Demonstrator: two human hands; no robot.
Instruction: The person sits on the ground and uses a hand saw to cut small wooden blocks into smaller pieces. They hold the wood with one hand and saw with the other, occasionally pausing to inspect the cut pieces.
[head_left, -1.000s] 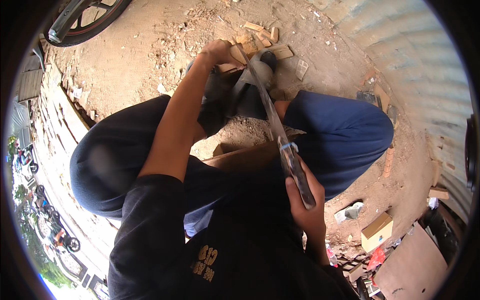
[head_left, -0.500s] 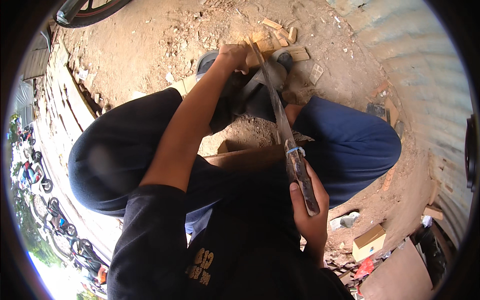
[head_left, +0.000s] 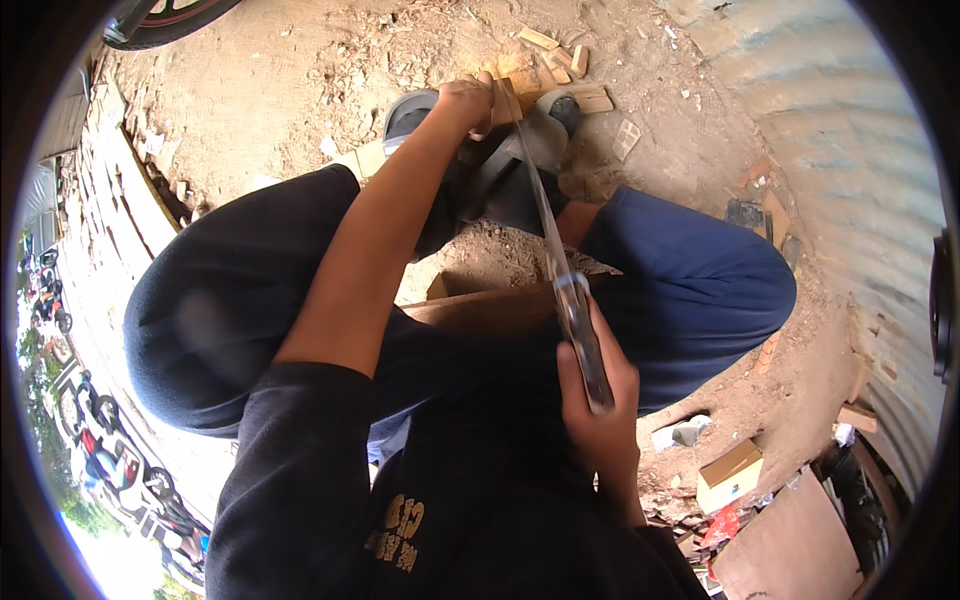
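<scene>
My right hand (head_left: 612,415) is wrapped around the dark, worn handle of a handsaw (head_left: 543,208), with a pale blue tie where handle meets blade. The long narrow blade points away from me, its far end at a piece of wood (head_left: 508,106) between my feet. On that wood my left hand (head_left: 467,105) is closed, its fingers curled over the left end. Beside it are my two grey sandals (head_left: 545,140), close against the wood. Fingertips of the left hand are partly hidden.
A brown plank (head_left: 490,310) lies across below my shins. Small wood offcuts (head_left: 560,65) are scattered beyond my feet. A corrugated metal wall (head_left: 850,180) rises at right. An open cardboard box (head_left: 730,475) and a flat board (head_left: 790,545) sit at lower right, a wheel (head_left: 170,22) at upper left.
My right hand and the saw handle have moved slightly up and to the left, the blade shifting with them. My left hand stays on the wood.
</scene>
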